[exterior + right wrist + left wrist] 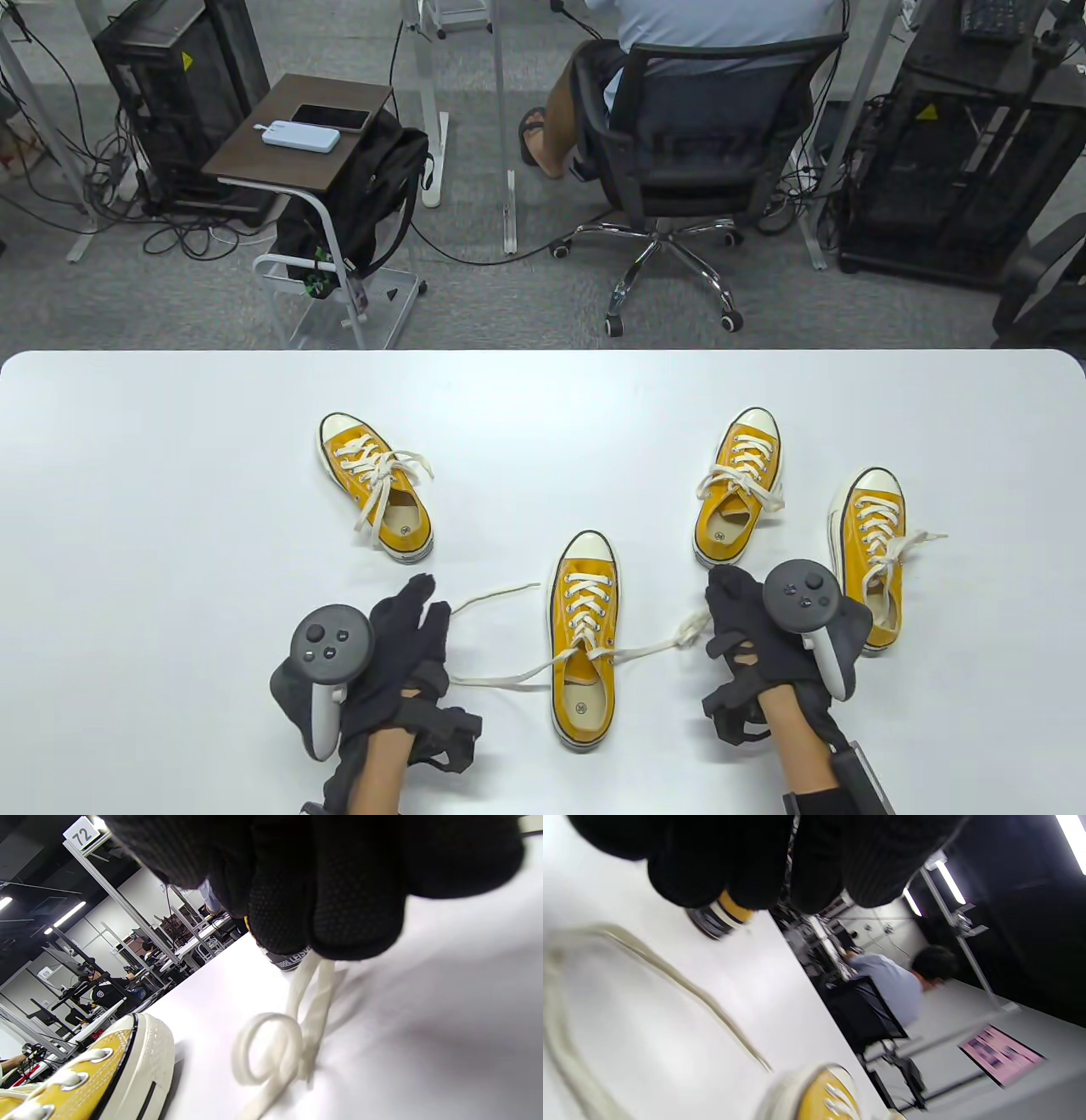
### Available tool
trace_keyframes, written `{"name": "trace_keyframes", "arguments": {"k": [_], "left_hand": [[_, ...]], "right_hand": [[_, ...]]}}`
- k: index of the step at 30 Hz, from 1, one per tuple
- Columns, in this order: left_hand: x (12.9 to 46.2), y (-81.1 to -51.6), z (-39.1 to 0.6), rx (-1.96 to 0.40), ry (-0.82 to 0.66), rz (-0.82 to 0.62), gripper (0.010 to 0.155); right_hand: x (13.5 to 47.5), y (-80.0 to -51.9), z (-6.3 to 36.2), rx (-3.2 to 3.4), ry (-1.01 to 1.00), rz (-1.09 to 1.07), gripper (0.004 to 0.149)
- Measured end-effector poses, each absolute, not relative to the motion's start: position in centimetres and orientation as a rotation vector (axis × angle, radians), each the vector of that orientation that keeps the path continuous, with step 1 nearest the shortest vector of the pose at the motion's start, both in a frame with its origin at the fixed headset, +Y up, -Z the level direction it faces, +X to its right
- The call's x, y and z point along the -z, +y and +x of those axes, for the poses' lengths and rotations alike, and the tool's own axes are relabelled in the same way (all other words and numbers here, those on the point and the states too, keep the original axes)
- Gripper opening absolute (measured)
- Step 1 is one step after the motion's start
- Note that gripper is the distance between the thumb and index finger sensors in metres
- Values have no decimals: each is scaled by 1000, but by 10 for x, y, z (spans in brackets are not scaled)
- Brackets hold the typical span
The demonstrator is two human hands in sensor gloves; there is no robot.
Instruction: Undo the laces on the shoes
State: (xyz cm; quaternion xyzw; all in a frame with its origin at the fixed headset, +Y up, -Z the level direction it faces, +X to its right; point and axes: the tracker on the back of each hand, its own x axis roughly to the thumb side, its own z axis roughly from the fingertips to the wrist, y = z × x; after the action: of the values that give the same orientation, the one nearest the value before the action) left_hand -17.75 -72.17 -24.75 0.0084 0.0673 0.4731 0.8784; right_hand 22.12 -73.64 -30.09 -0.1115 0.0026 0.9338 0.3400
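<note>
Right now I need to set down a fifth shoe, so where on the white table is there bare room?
The far strip of the white table beyond all four yellow canvas sneakers is bare, as is the wide left side past the far-left sneaker. It is crowded around the middle sneaker, whose loose white laces run out towards both hands.
</note>
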Motion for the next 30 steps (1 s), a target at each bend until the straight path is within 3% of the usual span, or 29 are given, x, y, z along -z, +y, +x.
{"name": "trace_keyframes", "arguments": {"k": [2, 6, 12, 17, 21, 30], "left_hand": [[243, -710, -147, -931, -41, -56, 56], [229, -699, -96, -666, -240, -186, 55], [213, -709, -45, -212, -319, -327, 62], [216, -733, -28, -90, -332, -420, 62], [213, -737, -21, -51, -315, -327, 49], [205, -717, -25, -117, -258, -137, 43]], "right_hand": [[300, -735, 221, -2430, -1, -289, 48], [301, -736, 223, -2418, -3, -292, 48], [300, -734, 225, -2407, -6, -285, 47], [300, -733, 225, -2397, -12, -275, 46], [300, -732, 225, -2387, -16, -270, 46], [301, -730, 228, -2354, -25, -263, 45]]}}
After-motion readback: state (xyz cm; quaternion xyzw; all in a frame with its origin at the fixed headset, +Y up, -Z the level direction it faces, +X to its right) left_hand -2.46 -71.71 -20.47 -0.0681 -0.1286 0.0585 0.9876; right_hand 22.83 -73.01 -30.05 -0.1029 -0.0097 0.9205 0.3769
